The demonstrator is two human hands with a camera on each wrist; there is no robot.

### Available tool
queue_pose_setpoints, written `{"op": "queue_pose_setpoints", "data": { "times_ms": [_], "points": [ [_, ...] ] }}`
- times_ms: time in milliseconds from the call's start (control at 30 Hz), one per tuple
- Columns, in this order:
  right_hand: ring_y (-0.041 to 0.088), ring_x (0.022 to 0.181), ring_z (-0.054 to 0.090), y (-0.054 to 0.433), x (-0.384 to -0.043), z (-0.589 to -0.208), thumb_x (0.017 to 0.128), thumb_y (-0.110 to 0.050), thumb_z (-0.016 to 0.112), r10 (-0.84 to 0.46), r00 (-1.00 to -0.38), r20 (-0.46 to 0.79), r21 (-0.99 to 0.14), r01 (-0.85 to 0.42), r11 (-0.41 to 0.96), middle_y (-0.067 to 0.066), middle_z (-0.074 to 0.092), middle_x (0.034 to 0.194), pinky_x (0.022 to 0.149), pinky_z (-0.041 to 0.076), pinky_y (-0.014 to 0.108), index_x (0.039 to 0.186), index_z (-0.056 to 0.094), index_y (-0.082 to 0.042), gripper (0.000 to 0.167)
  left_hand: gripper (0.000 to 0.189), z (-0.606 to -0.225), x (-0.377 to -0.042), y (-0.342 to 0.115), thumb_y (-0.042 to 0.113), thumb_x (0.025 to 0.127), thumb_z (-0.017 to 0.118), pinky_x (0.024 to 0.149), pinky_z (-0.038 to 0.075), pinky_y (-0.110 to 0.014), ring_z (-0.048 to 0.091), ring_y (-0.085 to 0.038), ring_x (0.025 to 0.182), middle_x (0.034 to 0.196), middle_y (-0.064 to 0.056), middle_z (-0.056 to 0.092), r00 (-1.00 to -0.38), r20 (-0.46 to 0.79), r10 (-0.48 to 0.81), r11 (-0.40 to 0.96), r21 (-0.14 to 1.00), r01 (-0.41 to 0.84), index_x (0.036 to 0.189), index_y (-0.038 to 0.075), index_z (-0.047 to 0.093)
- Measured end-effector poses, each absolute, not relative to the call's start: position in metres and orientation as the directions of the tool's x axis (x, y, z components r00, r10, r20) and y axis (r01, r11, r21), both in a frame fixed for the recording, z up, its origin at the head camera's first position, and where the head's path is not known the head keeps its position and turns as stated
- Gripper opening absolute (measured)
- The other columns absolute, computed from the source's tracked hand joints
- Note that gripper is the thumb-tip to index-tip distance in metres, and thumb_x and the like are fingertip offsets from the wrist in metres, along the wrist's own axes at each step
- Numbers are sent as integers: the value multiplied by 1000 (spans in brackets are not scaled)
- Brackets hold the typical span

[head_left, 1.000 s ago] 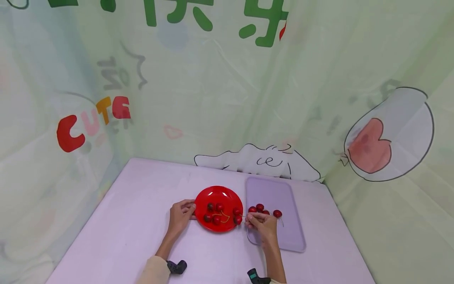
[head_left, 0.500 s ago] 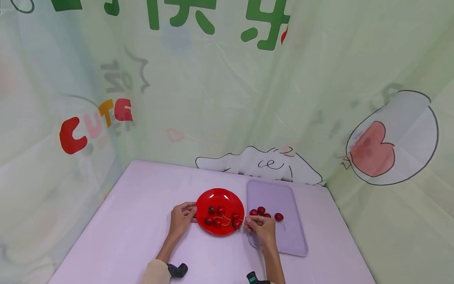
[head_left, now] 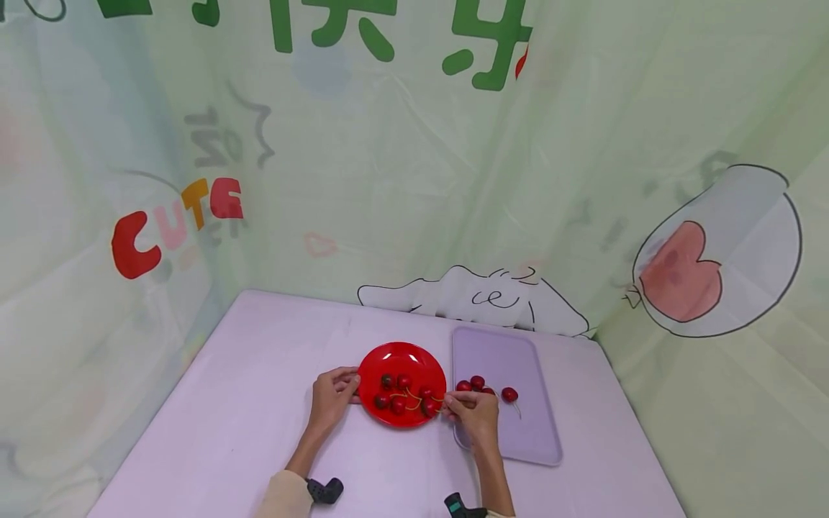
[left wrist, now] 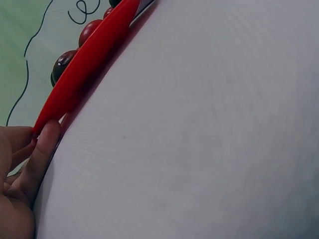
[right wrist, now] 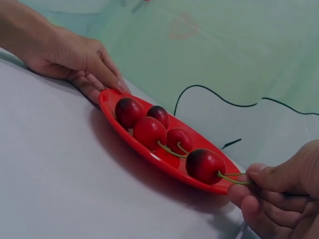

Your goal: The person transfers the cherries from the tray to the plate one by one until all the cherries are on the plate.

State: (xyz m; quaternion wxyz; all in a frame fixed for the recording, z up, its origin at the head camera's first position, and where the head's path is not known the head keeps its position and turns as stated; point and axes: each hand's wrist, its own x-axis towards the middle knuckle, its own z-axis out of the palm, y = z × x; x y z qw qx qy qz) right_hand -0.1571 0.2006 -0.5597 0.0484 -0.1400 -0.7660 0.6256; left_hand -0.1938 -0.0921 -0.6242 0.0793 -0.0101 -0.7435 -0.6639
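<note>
A red plate [head_left: 414, 357] bears several dark red cherries [head_left: 399, 405] with green-yellow stems. At its left rim, my left hand [head_left: 330, 399] pinches the edge between thumb and fingers, shown also in the left wrist view. My right hand [head_left: 476, 419] is at the plate's right rim. Between its thumb and fingertips it pinches the stems [right wrist: 233, 180] of a pair of cherries. The front cherry [right wrist: 206, 166] of that pair sits over the right side of the plate in the right wrist view; the other lies mostly behind it there.
A pale purple tray [head_left: 495, 349] stands to the right of the plate, partly under my right forearm. On it are several more cherries [head_left: 509, 394], some partly hidden by my right hand. A printed curtain [head_left: 401, 180] rises behind the table [head_left: 272, 345].
My right hand has moved a little left, bringing the pair of cherries further in over the plate. The left hand keeps its grip on the rim. The head view has shifted slightly.
</note>
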Motion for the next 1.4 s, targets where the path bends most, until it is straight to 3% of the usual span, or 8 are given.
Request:
{"op": "queue_pose_setpoints", "data": {
  "times_ms": [167,567,900,1033,1267,1400],
  "points": [
    [28,72,81,196,-157,-557,96,1,80,275,-957,-95,-968,153,199,23,82,90,63,65,20,110,80,12,18,27,-625,-194,-93,6,105,72,70,66,-20,81,-15,79,114,-23,80,-986,143,-80,139,982,131,130,-3,75],
    [29,73,81,190,-161,-560,95,-2,83,278,-959,-46,-941,135,311,21,82,92,64,62,15,107,83,6,15,26,-625,-196,-92,7,105,72,70,66,-20,81,-17,80,114,-21,81,-988,127,-87,137,984,114,130,-1,76],
    [21,85,75,184,-161,-560,93,-6,86,290,-957,8,-896,121,427,18,82,96,69,61,13,105,86,0,13,25,-622,-195,-92,6,104,72,69,65,-18,82,-26,81,112,-23,80,-987,126,-95,115,987,115,128,-2,76],
    [23,93,71,182,-161,-559,92,-6,87,282,-959,39,-871,105,479,16,82,95,69,58,12,102,87,-2,11,25,-620,-194,-92,2,103,72,68,66,-21,82,-29,81,110,-27,79,-986,140,-87,89,987,132,127,-7,75],
    [26,94,69,179,-161,-557,91,-5,88,272,-960,71,-849,85,522,16,81,92,70,61,16,100,87,-2,10,24,-619,-195,-93,0,103,71,67,67,-22,81,-17,77,109,-25,79,-989,122,-78,90,989,115,127,-6,75],
    [26,92,69,179,-161,-558,90,-5,88,271,-960,78,-836,85,542,16,81,90,69,60,17,99,87,-2,9,24,-621,-196,-93,1,104,71,67,66,-21,81,-17,77,109,-24,79,-989,123,-77,96,989,115,126,-5,76]
  ]
}}
